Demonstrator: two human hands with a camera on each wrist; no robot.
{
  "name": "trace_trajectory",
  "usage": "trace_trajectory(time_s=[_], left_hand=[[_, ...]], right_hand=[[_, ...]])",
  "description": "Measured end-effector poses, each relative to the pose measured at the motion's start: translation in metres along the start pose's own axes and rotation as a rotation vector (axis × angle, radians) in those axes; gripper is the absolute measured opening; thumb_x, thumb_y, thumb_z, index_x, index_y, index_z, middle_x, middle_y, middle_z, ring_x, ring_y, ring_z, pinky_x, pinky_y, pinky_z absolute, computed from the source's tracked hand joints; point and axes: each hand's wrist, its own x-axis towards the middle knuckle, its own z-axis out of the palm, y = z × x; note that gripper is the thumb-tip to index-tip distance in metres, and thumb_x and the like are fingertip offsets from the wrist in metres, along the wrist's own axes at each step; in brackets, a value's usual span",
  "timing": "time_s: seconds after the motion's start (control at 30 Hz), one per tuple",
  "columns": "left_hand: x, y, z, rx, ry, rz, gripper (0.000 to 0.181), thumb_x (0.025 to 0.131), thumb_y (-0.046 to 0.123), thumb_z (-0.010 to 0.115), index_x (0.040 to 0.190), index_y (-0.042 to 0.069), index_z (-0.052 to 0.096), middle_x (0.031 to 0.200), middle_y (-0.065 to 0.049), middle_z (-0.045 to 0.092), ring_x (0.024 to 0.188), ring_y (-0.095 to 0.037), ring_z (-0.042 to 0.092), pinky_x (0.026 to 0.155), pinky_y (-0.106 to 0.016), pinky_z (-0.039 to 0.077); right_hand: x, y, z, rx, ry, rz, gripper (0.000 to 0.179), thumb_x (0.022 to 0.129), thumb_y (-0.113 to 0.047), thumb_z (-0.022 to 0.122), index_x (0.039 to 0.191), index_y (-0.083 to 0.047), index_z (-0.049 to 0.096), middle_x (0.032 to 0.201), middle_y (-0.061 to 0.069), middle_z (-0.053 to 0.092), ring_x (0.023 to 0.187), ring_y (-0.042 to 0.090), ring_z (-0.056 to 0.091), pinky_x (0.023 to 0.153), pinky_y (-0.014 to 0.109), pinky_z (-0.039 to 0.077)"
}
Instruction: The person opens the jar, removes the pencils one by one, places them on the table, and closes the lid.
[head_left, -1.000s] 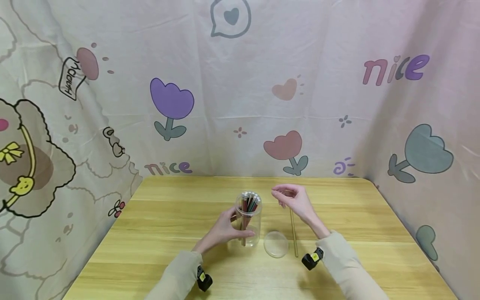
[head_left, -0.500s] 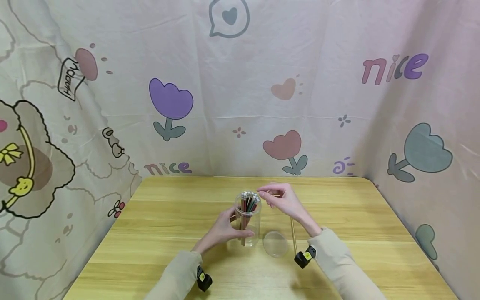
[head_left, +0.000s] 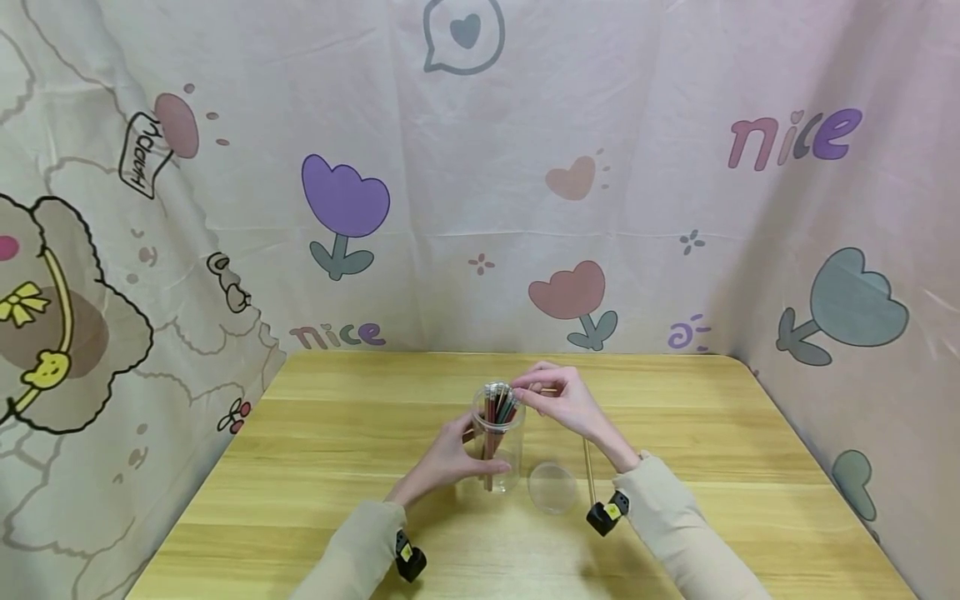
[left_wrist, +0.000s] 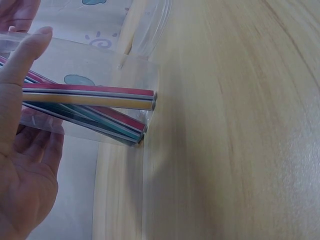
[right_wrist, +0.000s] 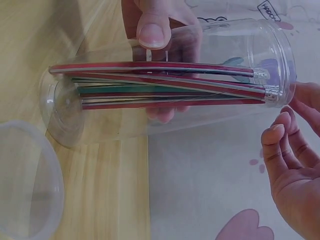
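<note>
A tall clear jar (head_left: 513, 454) stands on the table with several striped pencils (head_left: 491, 433) leaning inside it. My left hand (head_left: 447, 457) holds the jar from the left, the thumb in front and the fingers behind. In the right wrist view the pencils' metal-capped ends (right_wrist: 270, 93) lie just within the jar's rim (right_wrist: 286, 60). My right hand (head_left: 566, 402) is at the jar's mouth, thumb and index fingertips together beside the pencil tops. Its other fingers (right_wrist: 285, 135) are curled. I cannot tell whether the right fingertips grip a pencil.
A round clear lid (head_left: 552, 487) lies on the wooden table (head_left: 337, 475), just right of the jar. A thin gold stick (head_left: 589, 471) lies beyond it, partly under the right forearm. A printed cloth (head_left: 465, 167) hangs behind the table.
My right hand has moved left to the jar's mouth, its fingertips now overlapping the pencil tops. The left hand has kept its hold, and the jar stays in place.
</note>
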Motion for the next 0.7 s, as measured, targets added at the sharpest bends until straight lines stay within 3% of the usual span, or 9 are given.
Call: trace_trajectory(time_s=[0.3,0.57,0.7], left_hand=[[0.002,0.0,0.0,0.002,0.004,0.014,0.087,0.073,0.031,0.09,0.148,0.016,0.047,0.143,-0.009,0.061,0.13,-0.031,0.06,0.112,-0.053,0.049],[0.002,-0.001,0.0,-0.005,0.002,0.019,0.085,0.074,0.03,0.09,0.147,0.016,0.049,0.142,-0.009,0.061,0.13,-0.031,0.06,0.112,-0.053,0.049],[0.002,-0.001,0.0,-0.007,-0.001,0.024,0.084,0.074,0.03,0.09,0.146,0.015,0.049,0.142,-0.009,0.062,0.129,-0.03,0.061,0.113,-0.052,0.049]], right_hand=[[0.004,-0.002,0.001,-0.027,-0.008,-0.02,0.013,0.089,-0.003,0.073,0.1,0.001,0.078,0.097,0.017,0.065,0.077,0.004,0.057,0.058,0.015,0.051],[0.006,-0.007,-0.005,-0.056,-0.082,-0.043,0.015,0.088,0.0,0.071,0.101,0.006,0.076,0.094,0.013,0.065,0.083,0.002,0.057,0.073,0.015,0.057],[0.008,-0.009,-0.009,-0.09,-0.138,-0.063,0.014,0.088,0.0,0.071,0.1,0.007,0.076,0.088,0.009,0.064,0.079,0.001,0.054,0.065,0.016,0.053]])
